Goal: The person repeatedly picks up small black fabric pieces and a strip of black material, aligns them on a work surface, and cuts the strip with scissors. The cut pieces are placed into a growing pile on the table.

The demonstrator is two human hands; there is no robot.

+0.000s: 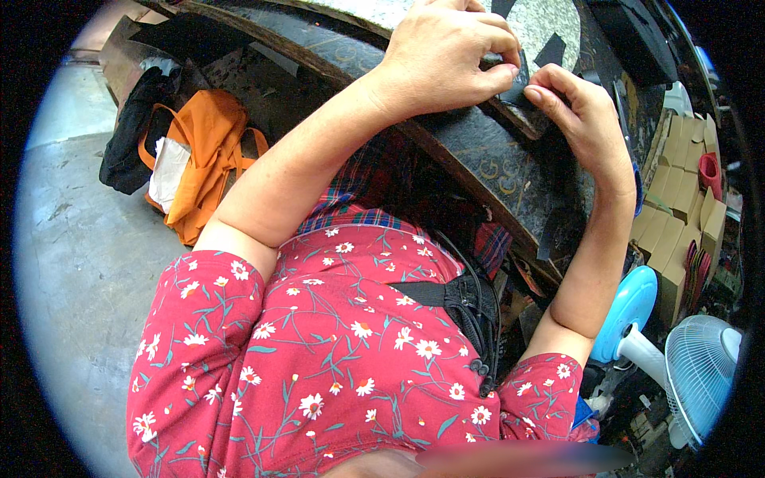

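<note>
My left hand (450, 60) is closed at the far edge of the workbench, thumb and index finger pinched at a small thin black piece (516, 86). My right hand (586, 119) is just to the right, its thumb and bent fingers pinched together at the piece's other side. The piece looks like dark sheet material, but its exact kind is too small to tell. Beneath and beyond the hands is a pale speckled board (550, 20). On it lies a loose black scrap (551, 51). My left fingers partly hide the board.
The dark, worn tabletop (494, 159) has a wooden front edge. An orange bag (211, 143) and a black bag (131, 151) rest at the left. At the right are open cardboard boxes (673, 191) and a blue-and-white fan (701, 366). A large black block (633, 40) stands at the far right.
</note>
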